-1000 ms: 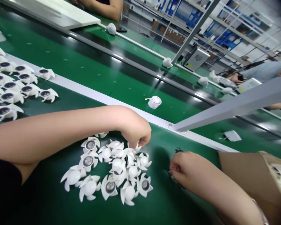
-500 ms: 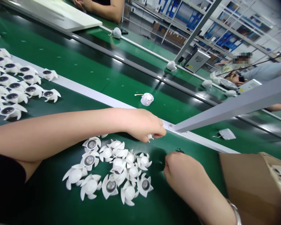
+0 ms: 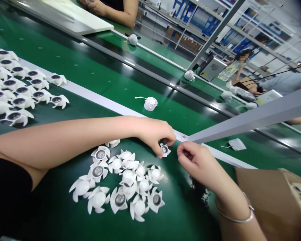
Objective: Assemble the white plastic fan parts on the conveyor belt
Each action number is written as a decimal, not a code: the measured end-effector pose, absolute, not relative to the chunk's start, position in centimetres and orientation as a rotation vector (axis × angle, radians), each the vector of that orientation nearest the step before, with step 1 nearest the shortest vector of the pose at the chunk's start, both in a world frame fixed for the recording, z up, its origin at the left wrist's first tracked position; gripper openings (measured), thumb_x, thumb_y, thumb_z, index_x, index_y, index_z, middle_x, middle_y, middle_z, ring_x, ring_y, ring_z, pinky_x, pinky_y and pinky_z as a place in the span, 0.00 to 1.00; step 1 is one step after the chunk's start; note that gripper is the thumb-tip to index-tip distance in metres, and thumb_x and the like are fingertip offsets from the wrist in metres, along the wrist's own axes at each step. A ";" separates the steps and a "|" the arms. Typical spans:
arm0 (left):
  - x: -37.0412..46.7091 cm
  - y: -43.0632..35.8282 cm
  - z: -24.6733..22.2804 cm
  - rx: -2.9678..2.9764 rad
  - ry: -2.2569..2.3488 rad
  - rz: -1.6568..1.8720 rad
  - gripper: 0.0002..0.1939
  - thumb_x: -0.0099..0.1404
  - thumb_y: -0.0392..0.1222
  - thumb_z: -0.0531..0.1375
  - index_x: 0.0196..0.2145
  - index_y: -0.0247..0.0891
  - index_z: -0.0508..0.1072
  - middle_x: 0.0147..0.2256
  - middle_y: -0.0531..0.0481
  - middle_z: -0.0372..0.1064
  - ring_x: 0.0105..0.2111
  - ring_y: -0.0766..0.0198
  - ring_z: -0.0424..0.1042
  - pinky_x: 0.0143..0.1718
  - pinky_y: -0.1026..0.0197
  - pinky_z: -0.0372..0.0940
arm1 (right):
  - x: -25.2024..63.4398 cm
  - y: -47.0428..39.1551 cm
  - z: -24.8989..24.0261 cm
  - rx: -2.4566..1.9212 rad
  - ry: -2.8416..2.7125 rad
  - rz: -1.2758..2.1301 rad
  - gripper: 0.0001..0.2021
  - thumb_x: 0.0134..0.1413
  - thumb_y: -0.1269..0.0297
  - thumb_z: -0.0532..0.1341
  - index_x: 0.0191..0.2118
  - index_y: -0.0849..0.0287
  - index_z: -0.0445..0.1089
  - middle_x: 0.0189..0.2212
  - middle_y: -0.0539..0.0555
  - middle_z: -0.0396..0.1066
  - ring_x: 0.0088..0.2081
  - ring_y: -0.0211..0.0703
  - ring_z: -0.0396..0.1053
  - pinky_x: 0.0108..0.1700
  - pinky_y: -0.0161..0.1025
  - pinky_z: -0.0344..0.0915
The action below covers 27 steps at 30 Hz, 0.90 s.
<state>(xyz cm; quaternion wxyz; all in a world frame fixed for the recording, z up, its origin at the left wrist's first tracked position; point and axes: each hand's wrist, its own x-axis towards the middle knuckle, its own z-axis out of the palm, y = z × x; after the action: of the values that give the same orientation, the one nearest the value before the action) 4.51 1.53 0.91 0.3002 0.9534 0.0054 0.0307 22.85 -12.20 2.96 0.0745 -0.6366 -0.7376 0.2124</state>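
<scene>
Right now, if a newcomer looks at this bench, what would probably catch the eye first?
Probably the cluster of white fan wheels, bright in the lower middle of the green bench. Just beyond its right end, the left hand has a small fan wheel in its grip, close to the curled right hand. Many white wheels with dark centres crowd the left edge.

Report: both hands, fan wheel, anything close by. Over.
Left hand grips small fan wheel. Right hand curled nearby, contents hidden. Loose fan wheels clustered on near side; grey post beyond right hand.
</scene>
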 end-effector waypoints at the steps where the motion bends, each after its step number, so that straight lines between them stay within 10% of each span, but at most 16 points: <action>1: 4.6 1.7 0.6 2.474 0.017 0.068 0.15 0.54 0.46 0.69 0.33 0.39 0.69 0.33 0.53 0.69 0.33 0.64 0.67 0.30 0.62 0.57 | 22.6 -12.0 2.7 -1.836 -2.216 0.632 0.06 0.56 0.70 0.54 0.29 0.57 0.63 0.23 0.46 0.63 0.25 0.36 0.60 0.29 0.34 0.55; 15: 5.0 1.4 -0.3 2.151 0.177 0.094 0.21 0.46 0.35 0.67 0.32 0.41 0.58 0.28 0.58 0.64 0.29 0.66 0.66 0.30 0.62 0.60 | 19.3 -12.3 0.3 -1.655 -2.715 -0.512 0.08 0.59 0.73 0.55 0.37 0.62 0.72 0.29 0.55 0.70 0.26 0.42 0.68 0.27 0.38 0.54; 27: 4.9 1.5 -0.6 2.154 0.137 0.083 0.19 0.48 0.36 0.67 0.33 0.41 0.60 0.33 0.55 0.69 0.31 0.65 0.67 0.32 0.61 0.60 | 16.8 -14.5 1.2 -1.818 -2.706 -0.687 0.10 0.54 0.79 0.55 0.27 0.60 0.68 0.22 0.54 0.66 0.22 0.41 0.64 0.25 0.39 0.49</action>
<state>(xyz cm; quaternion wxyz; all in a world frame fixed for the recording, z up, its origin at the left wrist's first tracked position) 4.89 1.52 -0.62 0.4715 0.8794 0.0561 0.0339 16.84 -14.55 1.24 -0.0951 -0.5432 -0.8086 -0.2053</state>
